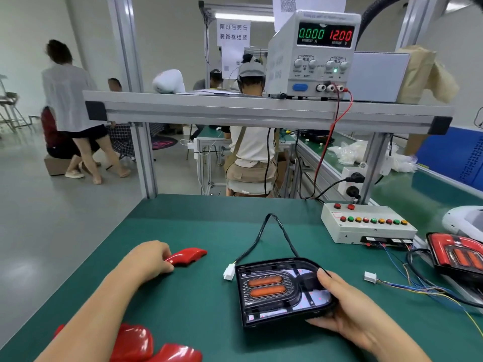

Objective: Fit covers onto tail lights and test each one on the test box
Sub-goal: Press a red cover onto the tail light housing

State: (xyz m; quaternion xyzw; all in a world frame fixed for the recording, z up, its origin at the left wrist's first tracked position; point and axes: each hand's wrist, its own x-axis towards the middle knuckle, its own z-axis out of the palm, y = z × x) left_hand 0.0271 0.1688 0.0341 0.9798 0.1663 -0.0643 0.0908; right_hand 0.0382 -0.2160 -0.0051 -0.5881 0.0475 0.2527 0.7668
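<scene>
A black tail light (277, 291) without a cover lies on the green table, two orange lamps showing inside. My right hand (347, 312) grips its right edge, thumb on top. Its black cable (271, 231) loops away and ends in a white plug (229, 272) lying loose at the light's left. My left hand (151, 259) pinches the near end of a red cover (187, 256) that rests on the table to the left. The test box (366, 227), white with rows of coloured buttons, stands at the right; its white connector (370, 277) lies unplugged on the mat.
More red covers (146, 346) lie by the near edge under my left forearm. A finished tail light (457, 254) sits at the far right. A power supply (313, 53) reading 12.00 V stands on the shelf above. Loose coloured wires (423, 288) trail across the right of the table.
</scene>
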